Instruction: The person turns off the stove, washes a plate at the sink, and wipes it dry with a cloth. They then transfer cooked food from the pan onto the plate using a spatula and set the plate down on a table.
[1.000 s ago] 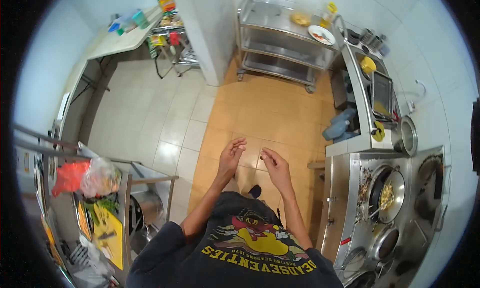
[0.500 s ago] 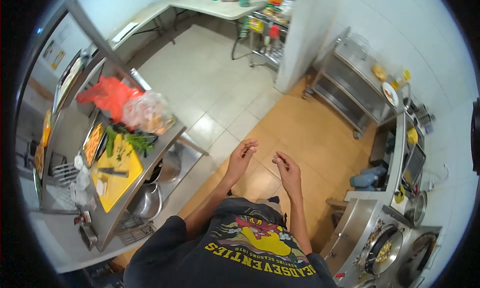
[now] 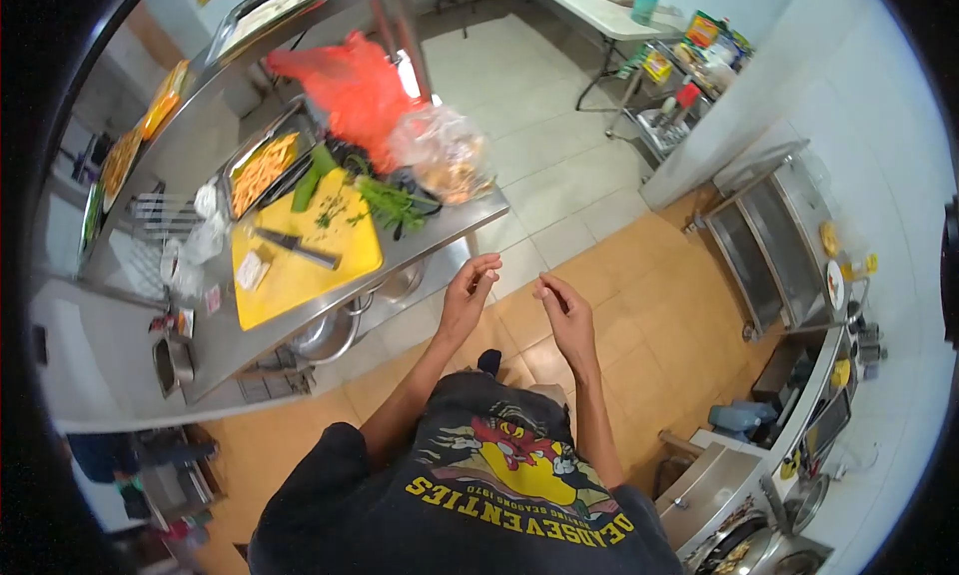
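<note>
My left hand (image 3: 467,297) is raised over the floor, close to the front corner of the steel table (image 3: 440,237); its fingers are curled but apart, with nothing in them. To its right, my right hand (image 3: 567,320) hangs above the orange floor, fingers bent and apart, also holding nothing. On the table, a yellow cutting board (image 3: 350,250) bears a knife (image 3: 298,247), a white block (image 3: 251,270) and chopped greens. Behind it are a tray of orange strips (image 3: 264,172), leafy greens (image 3: 390,203), a red plastic bag (image 3: 350,95) and a clear bag (image 3: 445,150).
A steel trolley (image 3: 764,250) stands by the right wall. The stove with a pan (image 3: 734,550) is at the lower right, near a counter with a sink. A white table (image 3: 589,10) and a rack (image 3: 669,115) are at the back. Metal pots (image 3: 328,337) sit under the steel table.
The view has turned left: the steel table and cutting board now lie nearer the middle, while the trolley and stove have shifted right. Both hands stay raised and empty.
</note>
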### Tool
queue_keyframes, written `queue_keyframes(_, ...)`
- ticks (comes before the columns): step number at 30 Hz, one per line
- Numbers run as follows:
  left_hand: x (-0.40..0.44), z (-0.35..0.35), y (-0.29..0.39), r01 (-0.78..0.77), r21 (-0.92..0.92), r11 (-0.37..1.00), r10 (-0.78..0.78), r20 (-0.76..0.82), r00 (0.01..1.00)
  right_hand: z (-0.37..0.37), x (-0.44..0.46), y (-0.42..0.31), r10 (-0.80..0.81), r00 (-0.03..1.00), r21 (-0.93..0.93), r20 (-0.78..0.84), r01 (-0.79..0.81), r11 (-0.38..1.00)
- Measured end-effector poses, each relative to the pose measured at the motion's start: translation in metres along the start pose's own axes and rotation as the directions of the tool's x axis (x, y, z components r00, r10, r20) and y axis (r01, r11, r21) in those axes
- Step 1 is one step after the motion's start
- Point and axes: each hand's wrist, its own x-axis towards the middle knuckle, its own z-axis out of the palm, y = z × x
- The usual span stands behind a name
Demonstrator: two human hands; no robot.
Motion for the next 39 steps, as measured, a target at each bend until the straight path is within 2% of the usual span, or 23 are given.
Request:
queue_keyframes(2,-0.010,-0.018,-0.007,-0.023,-0.002,1.000,0.023,-0.047,0.999,0.016,-0.001,-0.008,-0.007,0.998,0.008,0.056,0.006,1.000)
queue_keyframes(5,-0.032,-0.042,-0.005,0.046,0.043,0.998,-0.039,-0.148,0.988,0.038,-0.009,-0.017,0.002,0.989,-0.019,0.146,0.001,1.000)
queue_keyframes(8,-0.061,-0.060,-0.004,0.055,0.008,0.998,-0.051,-0.280,0.959,0.063,-0.023,-0.020,0.013,0.972,-0.037,0.235,-0.005,0.999)
queue_keyframes(13,-0.105,-0.079,-0.022,0.062,0.002,0.998,-0.059,-0.290,0.955,0.094,-0.052,-0.020,0.015,0.951,-0.022,0.307,-0.009,1.000)
queue_keyframes(18,-0.124,-0.109,-0.010,-0.007,-0.030,1.000,-0.003,-0.328,0.945,0.139,-0.072,-0.025,-0.034,0.924,0.012,0.380,0.032,0.999)
queue_keyframes(25,-0.145,-0.192,0.012,-0.037,-0.036,0.999,0.019,-0.413,0.911,0.219,-0.079,-0.037,-0.068,0.868,0.003,0.493,0.076,0.997)
queue_keyframes(29,-0.158,-0.253,0.024,-0.023,-0.007,1.000,0.018,-0.450,0.893,0.276,-0.079,-0.041,-0.113,0.843,0.056,0.525,0.099,0.994)
queue_keyframes(32,-0.163,-0.296,0.030,-0.069,0.036,0.997,0.078,-0.472,0.878,0.317,-0.079,-0.049,-0.127,0.831,0.054,0.541,0.117,0.992)
queue_keyframes(33,-0.164,-0.310,0.031,-0.041,0.006,0.999,0.039,-0.475,0.879,0.329,-0.079,-0.054,-0.120,0.830,0.042,0.545,0.116,0.992)
queue_keyframes(36,-0.166,-0.344,0.029,-0.070,-0.004,0.998,0.058,-0.509,0.859,0.359,-0.079,-0.057,-0.118,0.822,0.045,0.558,0.112,0.993)
queue_keyframes(39,-0.169,-0.366,0.031,-0.031,0.013,0.999,0.033,-0.528,0.849,0.379,-0.075,-0.051,-0.105,0.819,0.038,0.564,0.101,0.994)
